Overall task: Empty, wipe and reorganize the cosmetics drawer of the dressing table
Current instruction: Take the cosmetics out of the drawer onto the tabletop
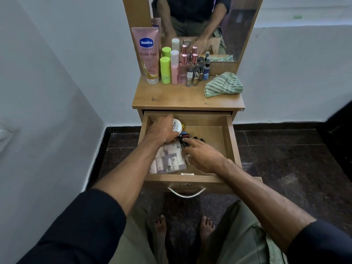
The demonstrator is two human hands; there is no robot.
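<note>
On the tabletop a pink Vaseline tube [149,54] stands far left, then small bottles [182,67], then a striped cloth [223,84]. Below, in the open drawer [231,141], the left hand [163,130] curls its fingers round a white round jar [177,126] at the back left, above a clear pouch of minis [168,159]. The right hand [204,155] reaches in with fingers loosely spread, index fingertip touching dark lipsticks [185,137]

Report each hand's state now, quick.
Left hand: closed in a grip on the round white jar in the drawer.
Right hand: open, fingers extended toward small dark items, holding nothing.
</note>
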